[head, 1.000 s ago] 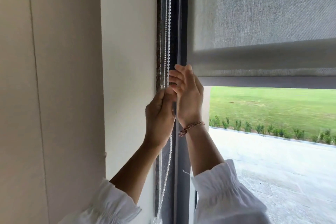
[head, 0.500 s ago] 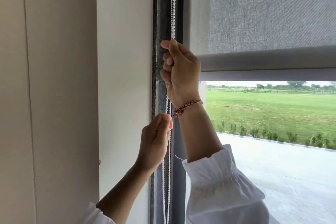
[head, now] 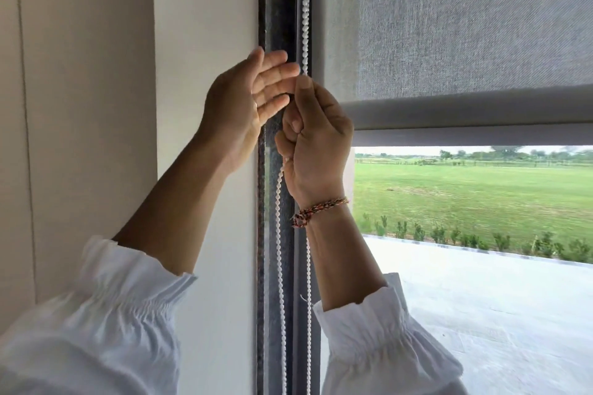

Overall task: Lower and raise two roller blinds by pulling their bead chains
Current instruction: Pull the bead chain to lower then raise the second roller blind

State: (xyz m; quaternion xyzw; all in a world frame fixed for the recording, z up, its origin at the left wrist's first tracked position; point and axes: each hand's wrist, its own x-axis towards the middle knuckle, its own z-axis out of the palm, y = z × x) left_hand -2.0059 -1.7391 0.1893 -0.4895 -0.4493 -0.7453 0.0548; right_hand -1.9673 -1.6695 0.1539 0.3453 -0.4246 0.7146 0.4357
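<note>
A grey roller blind (head: 465,26) covers the upper part of the window, its bottom bar (head: 475,119) hanging level across the pane. A white bead chain (head: 305,9) runs down in front of the dark window frame in two strands. My right hand (head: 316,144) is closed around the chain at about the height of the bottom bar, thumb up. My left hand (head: 250,99) is just to its left and slightly higher, palm open, fingers spread and reaching toward the chain above my right hand. It holds nothing.
The dark window frame (head: 276,9) stands between a cream wall (head: 205,42) on the left and the glass. Through the uncovered lower pane I see a paved terrace (head: 497,314) and a green lawn (head: 481,196). White sleeves cover both forearms.
My left hand let go of the chain low down and rose, open, to beside my right hand. My right hand came down with the chain. The blind's bottom bar appears slightly higher against the view outside.
</note>
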